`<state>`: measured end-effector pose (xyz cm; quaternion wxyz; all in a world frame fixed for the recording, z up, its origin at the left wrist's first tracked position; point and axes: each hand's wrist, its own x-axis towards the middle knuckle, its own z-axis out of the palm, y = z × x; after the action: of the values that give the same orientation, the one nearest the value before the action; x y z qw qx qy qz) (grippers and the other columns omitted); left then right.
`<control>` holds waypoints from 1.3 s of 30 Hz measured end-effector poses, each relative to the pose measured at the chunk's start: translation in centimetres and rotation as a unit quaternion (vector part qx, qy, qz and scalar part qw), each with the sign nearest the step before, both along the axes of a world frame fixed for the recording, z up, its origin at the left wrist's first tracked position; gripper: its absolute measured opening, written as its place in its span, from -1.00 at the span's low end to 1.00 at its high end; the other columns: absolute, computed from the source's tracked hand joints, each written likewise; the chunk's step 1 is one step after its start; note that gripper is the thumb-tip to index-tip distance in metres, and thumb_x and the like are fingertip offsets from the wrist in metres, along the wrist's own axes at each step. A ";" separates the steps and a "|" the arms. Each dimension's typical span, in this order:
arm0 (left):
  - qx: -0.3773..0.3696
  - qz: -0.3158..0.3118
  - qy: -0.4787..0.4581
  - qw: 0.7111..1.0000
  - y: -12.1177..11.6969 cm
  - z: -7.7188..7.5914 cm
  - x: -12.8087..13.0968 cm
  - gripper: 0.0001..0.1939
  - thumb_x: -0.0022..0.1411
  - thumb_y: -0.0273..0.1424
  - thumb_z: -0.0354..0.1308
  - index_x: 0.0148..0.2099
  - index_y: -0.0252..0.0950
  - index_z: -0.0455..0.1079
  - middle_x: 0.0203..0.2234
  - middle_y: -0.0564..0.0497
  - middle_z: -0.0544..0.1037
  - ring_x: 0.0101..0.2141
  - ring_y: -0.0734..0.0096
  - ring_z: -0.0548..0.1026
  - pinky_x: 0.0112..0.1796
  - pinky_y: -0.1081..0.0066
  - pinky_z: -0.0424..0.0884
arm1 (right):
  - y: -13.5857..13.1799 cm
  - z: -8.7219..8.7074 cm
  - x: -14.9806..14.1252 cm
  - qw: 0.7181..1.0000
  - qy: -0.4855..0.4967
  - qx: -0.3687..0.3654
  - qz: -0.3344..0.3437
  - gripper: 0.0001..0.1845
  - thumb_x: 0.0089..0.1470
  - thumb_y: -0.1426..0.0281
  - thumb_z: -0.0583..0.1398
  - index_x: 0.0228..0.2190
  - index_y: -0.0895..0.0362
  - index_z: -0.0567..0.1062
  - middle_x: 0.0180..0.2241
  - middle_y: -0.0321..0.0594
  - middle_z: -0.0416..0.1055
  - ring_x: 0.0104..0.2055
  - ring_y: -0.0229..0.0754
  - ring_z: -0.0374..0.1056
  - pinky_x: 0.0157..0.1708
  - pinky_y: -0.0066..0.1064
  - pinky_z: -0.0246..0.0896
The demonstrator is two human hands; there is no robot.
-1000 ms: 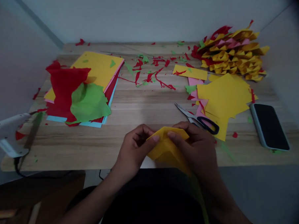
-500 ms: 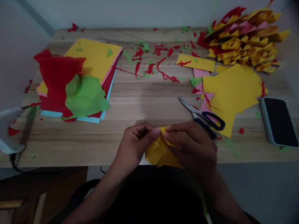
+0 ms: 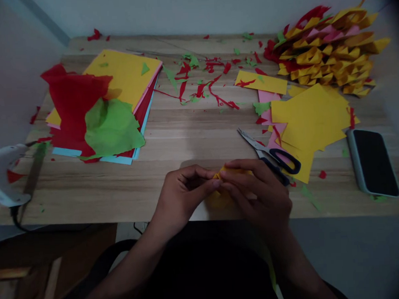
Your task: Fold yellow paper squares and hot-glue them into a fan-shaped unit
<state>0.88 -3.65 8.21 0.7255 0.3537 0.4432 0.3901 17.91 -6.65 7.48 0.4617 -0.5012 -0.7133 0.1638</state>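
Folded yellow paper piece point(image 3: 219, 199): less of it shows than half a second ago; it is between both hands, low over the pale wooden table's point(image 3: 189, 136) near edge.
Left hand point(image 3: 181, 196): pinching the paper near its top.
Right hand point(image 3: 265, 193): pinching it too, just beside.
Dark-handled metal scissors point(image 3: 263, 151): lying past the right hand.
Big yellow, pink and red paper bunch point(image 3: 334, 57): far right corner.
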 end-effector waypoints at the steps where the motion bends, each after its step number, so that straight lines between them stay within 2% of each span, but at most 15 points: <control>1: -0.003 0.002 -0.007 1.000 0.0 0.0 0.0 -0.94 0.08 -0.46 0.43 -0.37 -0.25 0.61 -0.43 0.08 0.67 -0.42 0.64 0.58 -0.33 0.68 0.47 | 0.0 0.0 0.0 1.000 0.004 -0.010 0.000 -0.81 0.13 0.51 0.32 -0.18 0.10 0.59 -0.13 -0.13 0.52 -0.09 -0.18 0.45 -0.10 -0.27 0.38; 6: -0.006 0.045 -0.035 0.998 -0.1 -0.3 0.0 -0.93 0.09 -0.45 0.42 -0.36 -0.20 0.61 -0.50 0.15 0.63 -0.48 0.70 0.53 -0.39 0.71 0.44 | 0.3 0.0 0.1 0.998 0.015 -0.053 0.003 -0.81 0.15 0.42 0.32 -0.15 0.12 0.58 -0.20 -0.18 0.57 -0.15 -0.20 0.46 -0.13 -0.28 0.34; 9: 0.004 0.054 -0.005 0.999 -0.1 -0.6 -0.1 -0.92 0.07 -0.45 0.44 -0.38 -0.21 0.60 -0.48 0.16 0.62 -0.49 0.71 0.49 -0.42 0.72 0.40 | 0.3 0.1 0.1 0.995 0.028 -0.089 0.028 -0.97 0.17 0.39 0.30 -0.29 0.06 0.58 -0.38 -0.35 0.59 -0.30 -0.26 0.44 -0.21 -0.29 0.27; 11: 0.008 0.051 0.025 0.998 -0.2 -0.6 -0.1 -0.92 0.06 -0.44 0.44 -0.39 -0.22 0.59 -0.48 0.15 0.61 -0.49 0.71 0.47 -0.42 0.70 0.40 | 0.3 0.2 0.2 0.991 0.048 -0.121 0.032 -0.96 0.16 0.40 0.30 -0.36 0.04 0.57 -0.42 -0.40 0.58 -0.35 -0.28 0.43 -0.24 -0.30 0.25; 15: 0.020 0.062 0.069 0.995 -0.3 -0.5 0.4 -0.92 0.06 -0.43 0.43 -0.40 -0.24 0.58 -0.48 0.12 0.59 -0.47 0.66 0.45 -0.41 0.65 0.40 | 0.2 0.3 0.1 0.985 0.065 -0.161 0.020 -0.96 0.10 0.37 0.34 -0.34 0.03 0.58 -0.39 -0.38 0.60 -0.32 -0.25 0.46 -0.24 -0.31 0.27; 19: 0.023 0.081 0.067 0.994 -0.4 -0.2 1.0 -0.90 0.07 -0.40 0.42 -0.40 -0.26 0.56 -0.45 0.10 0.58 -0.45 0.63 0.45 -0.40 0.62 0.39 | 0.2 0.3 -0.2 0.979 0.088 -0.185 -0.007 -0.95 0.04 0.38 0.37 -0.44 0.03 0.60 -0.46 -0.39 0.59 -0.39 -0.27 0.45 -0.30 -0.35 0.27; 21: 0.020 0.074 0.056 0.996 -0.3 0.0 0.9 -0.89 0.13 -0.35 0.38 -0.38 -0.26 0.56 -0.45 0.10 0.57 -0.45 0.62 0.45 -0.39 0.61 0.40 | 0.3 0.4 -0.5 0.964 0.132 -0.230 -0.023 -0.94 0.01 0.37 0.38 -0.47 0.02 0.62 -0.48 -0.40 0.59 -0.42 -0.29 0.45 -0.37 -0.42 0.28; 24: 0.012 0.047 0.042 0.998 -0.1 0.4 0.3 -0.86 0.21 -0.27 0.33 -0.25 -0.23 0.56 -0.40 0.09 0.59 -0.40 0.59 0.49 -0.36 0.60 0.41 | 0.4 0.7 -0.7 0.923 0.225 -0.310 -0.045 -0.93 -0.02 0.35 0.38 -0.50 0.01 0.63 -0.52 -0.40 0.59 -0.49 -0.33 0.43 -0.51 -0.53 0.25; 26: 0.009 0.020 0.051 0.998 0.2 0.7 -0.3 -0.83 0.17 -0.28 0.37 -0.22 -0.24 0.56 -0.39 0.10 0.59 -0.39 0.59 0.50 -0.35 0.61 0.41 | 0.5 0.8 -0.8 0.895 0.278 -0.346 -0.046 -0.93 -0.04 0.33 0.39 -0.51 0.02 0.63 -0.54 -0.41 0.58 -0.55 -0.37 0.41 -0.58 -0.58 0.22; 28: 0.006 -0.005 0.068 0.998 0.3 1.0 -0.7 -0.83 0.10 -0.33 0.43 -0.27 -0.26 0.56 -0.43 0.11 0.58 -0.42 0.61 0.49 -0.37 0.63 0.40 | 0.5 0.9 -0.9 0.874 0.315 -0.368 -0.040 -0.93 -0.05 0.33 0.40 -0.51 0.02 0.63 -0.55 -0.42 0.57 -0.58 -0.40 0.38 -0.60 -0.62 0.20; 31: 0.000 -0.009 0.078 0.997 0.5 1.4 -0.9 -0.85 0.05 -0.38 0.45 -0.33 -0.28 0.56 -0.47 0.11 0.60 -0.45 0.61 0.49 -0.40 0.63 0.40 | 0.4 0.8 -0.9 0.859 0.337 -0.384 -0.027 -0.93 -0.02 0.34 0.38 -0.51 0.02 0.63 -0.58 -0.42 0.54 -0.60 -0.41 0.36 -0.62 -0.63 0.18; 33: 0.003 -0.016 0.085 0.996 0.4 1.6 -0.9 -0.87 0.06 -0.38 0.44 -0.33 -0.27 0.57 -0.47 0.10 0.61 -0.46 0.59 0.50 -0.41 0.62 0.41 | 0.4 0.7 -0.7 0.873 0.318 -0.369 -0.028 -0.92 0.00 0.35 0.37 -0.50 0.03 0.62 -0.58 -0.42 0.53 -0.58 -0.41 0.35 -0.61 -0.61 0.17; 35: 0.029 -0.046 0.111 0.992 0.2 1.7 -0.8 -0.90 0.08 -0.39 0.42 -0.33 -0.26 0.59 -0.46 0.09 0.62 -0.45 0.57 0.52 -0.41 0.60 0.42 | 0.3 0.4 -0.5 0.906 0.271 -0.325 -0.021 -0.91 0.04 0.37 0.36 -0.49 0.03 0.61 -0.55 -0.42 0.52 -0.52 -0.38 0.37 -0.54 -0.57 0.22; 37: 0.097 -0.056 0.158 0.981 0.0 1.7 -1.0 -0.94 0.10 -0.43 0.41 -0.34 -0.23 0.59 -0.45 0.09 0.62 -0.42 0.54 0.53 -0.39 0.58 0.42 | 0.2 0.2 -0.3 0.941 0.224 -0.253 0.007 -0.92 0.09 0.40 0.33 -0.44 0.01 0.62 -0.50 -0.41 0.52 -0.44 -0.35 0.39 -0.43 -0.50 0.28; 39: 0.201 -0.026 0.221 0.954 -0.2 1.6 -1.3 -0.93 0.12 -0.46 0.40 -0.35 -0.20 0.58 -0.44 0.09 0.62 -0.39 0.51 0.54 -0.34 0.53 0.44 | 0.1 -0.1 -0.2 0.966 0.185 -0.176 0.041 -0.88 0.14 0.47 0.30 -0.32 -0.01 0.63 -0.40 -0.37 0.55 -0.33 -0.30 0.42 -0.30 -0.41 0.32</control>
<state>-0.44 -3.83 9.80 0.5331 0.5807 0.4959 0.3642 17.68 -6.50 7.39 0.4832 -0.5054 -0.5956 0.3954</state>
